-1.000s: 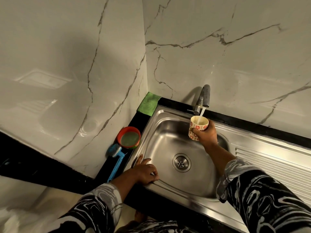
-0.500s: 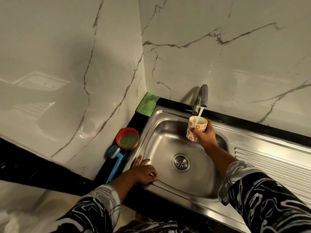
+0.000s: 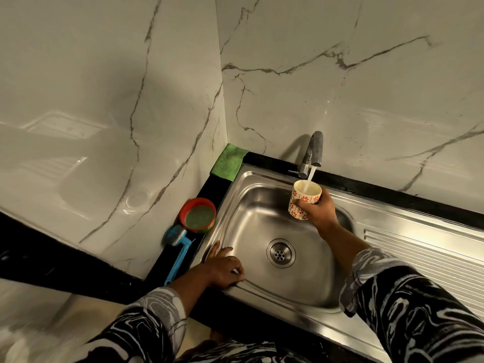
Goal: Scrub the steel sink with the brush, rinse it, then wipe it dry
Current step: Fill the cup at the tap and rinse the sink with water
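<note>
Currently, only the head view is available. Right of centre in the frame, the right hand (image 3: 319, 209) grips a patterned cup (image 3: 301, 203), with the fingers wrapped round its wall. The cup is held upright directly beneath the spout of the faucet (image 3: 313, 149). A water stream (image 3: 310, 176) falls into the cup. Judgement: the cup is held there to collect rinse water, so the rinse step appears to be in hand or in preparation.

Lower left of centre, the left hand (image 3: 222, 268) rests on the front-left rim of the sink (image 3: 251, 205), fingers loosely bent and holding nothing. This placement probably braces the body while the other arm reaches to the back of the basin.

The brush (image 3: 179, 248) lies on the dark counter ledge left of the basin, its handle pointing to the lower frame edge. It is near the left hand but apart from its fingers, and well apart from the right hand. A red bowl (image 3: 197, 214) stands just above the brush head. A green cloth (image 3: 229, 162) lies in the counter corner, upper left of the basin, untouched and probably staged for drying.
</note>
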